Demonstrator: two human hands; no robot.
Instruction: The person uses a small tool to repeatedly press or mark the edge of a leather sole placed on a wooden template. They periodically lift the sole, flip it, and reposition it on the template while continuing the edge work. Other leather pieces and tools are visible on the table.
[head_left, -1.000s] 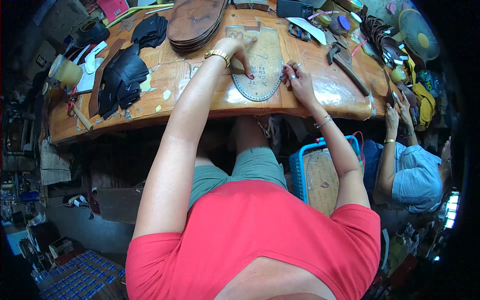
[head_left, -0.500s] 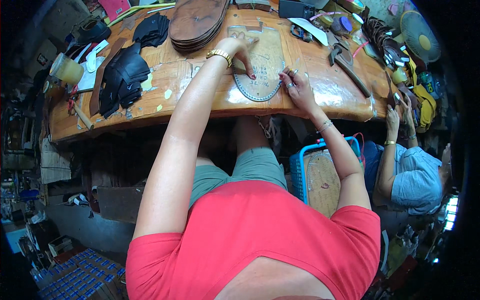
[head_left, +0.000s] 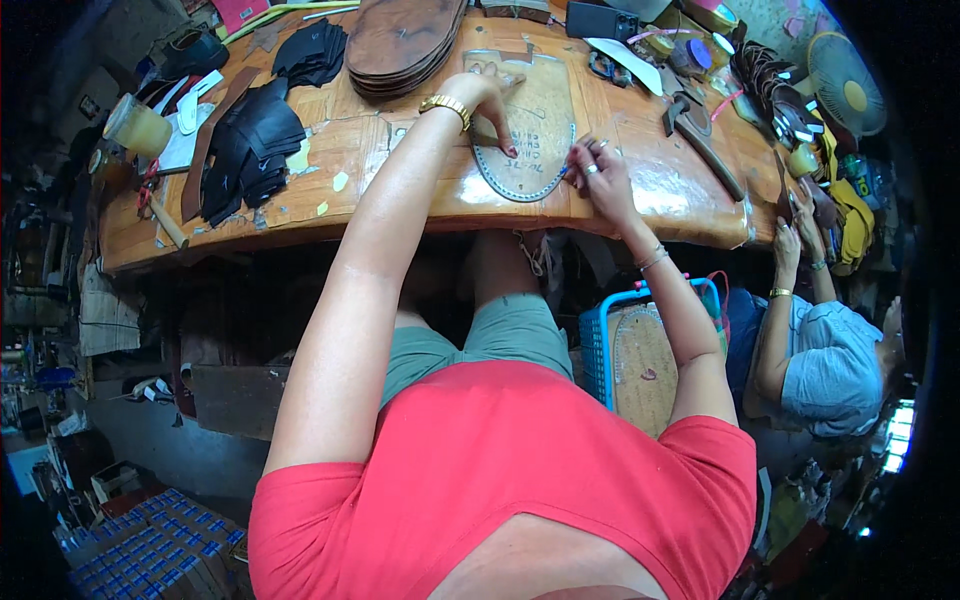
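Note:
A tan, round-ended template [head_left: 540,105] with a row of holes along its rim and handwriting on it lies flat on the wooden table [head_left: 370,190]. My left hand [head_left: 488,100] rests on it, fingers spread and thumb pressing down near the writing. Close to the template's right curved edge, my right hand [head_left: 602,178] is closed in a pinch. A small bluish tip shows at its fingertips by the holes, seemingly part of a thin pen-like tool; most of that is hidden by the fingers.
Brown leather ovals [head_left: 400,45] are stacked beyond my left hand. Black leather pieces [head_left: 250,150] lie left; a hammer [head_left: 705,150] lies right. A blue basket [head_left: 594,350] holding another template stands below the table. Another person's hands [head_left: 790,240] work at the far right.
My right hand has turned slightly, its fingers curling more beside the template's edge. The left hand keeps its place on the template. The whole view has shifted a little.

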